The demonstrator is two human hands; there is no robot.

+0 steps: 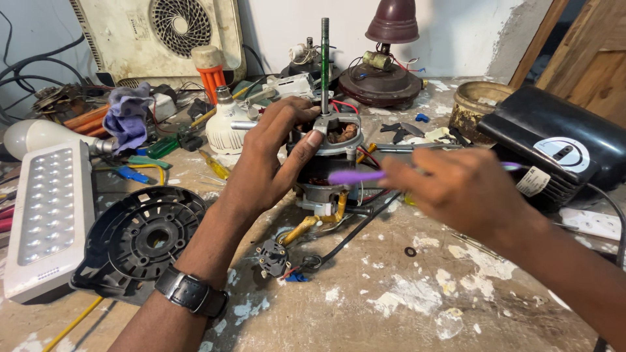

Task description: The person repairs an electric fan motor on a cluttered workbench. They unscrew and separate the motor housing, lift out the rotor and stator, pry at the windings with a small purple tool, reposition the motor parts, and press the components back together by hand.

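Observation:
A fan motor with copper windings and an upright green-tinted shaft stands on the workbench in the middle of the view. My left hand grips the motor's left side, thumb pressed against its metal top bracket. A black watch sits on that wrist. My right hand, blurred by motion, holds a purple-handled tool whose tip points at the motor's right side. Yellow-sleeved and black wires trail from the motor's base to a small switch part.
A black round fan housing plate lies at left beside a white LED lamp panel. A black appliance sits at right. Bulbs, screwdrivers, a purple cloth, a maroon fan base and a white vented casing crowd the back.

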